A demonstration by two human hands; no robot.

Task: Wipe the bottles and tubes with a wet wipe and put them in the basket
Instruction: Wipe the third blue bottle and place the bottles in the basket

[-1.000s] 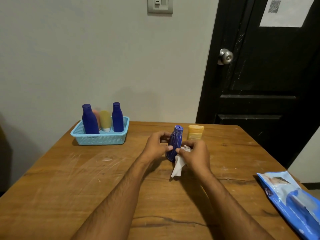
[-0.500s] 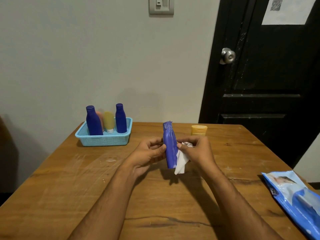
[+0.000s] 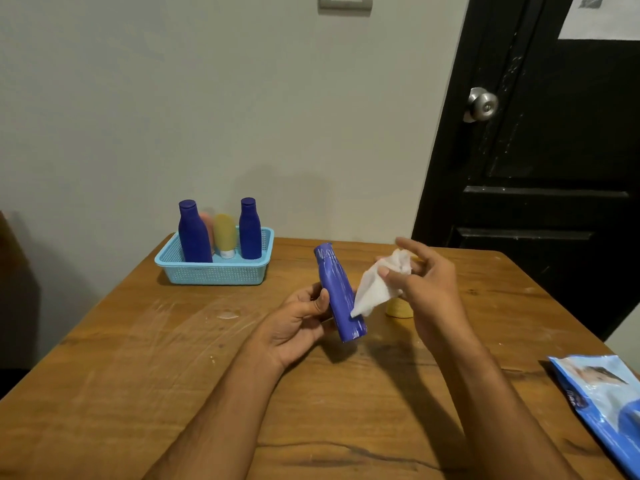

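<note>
My left hand [image 3: 299, 320] grips a blue bottle [image 3: 337, 289] by its lower body, tilted with its cap end up and to the left, above the table. My right hand [image 3: 427, 285] pinches a white wet wipe [image 3: 375, 284] just right of the bottle; the wipe's lower corner touches the bottle's side. A yellow tube [image 3: 400, 308] stands on the table behind my right hand, mostly hidden by it. The light blue basket [image 3: 214, 271] sits at the back left and holds two blue bottles [image 3: 192, 233], a yellow tube [image 3: 225, 235] and a pinkish tube.
A blue pack of wet wipes [image 3: 602, 403] lies at the table's right edge. The wooden table [image 3: 138, 358] ends at a grey wall behind. A black door [image 3: 554, 161] with a metal knob stands at the right.
My left hand has tilted the blue bottle, its base swinging right and toward me. My right hand has lifted the wipe up and to the right, off most of the bottle.
</note>
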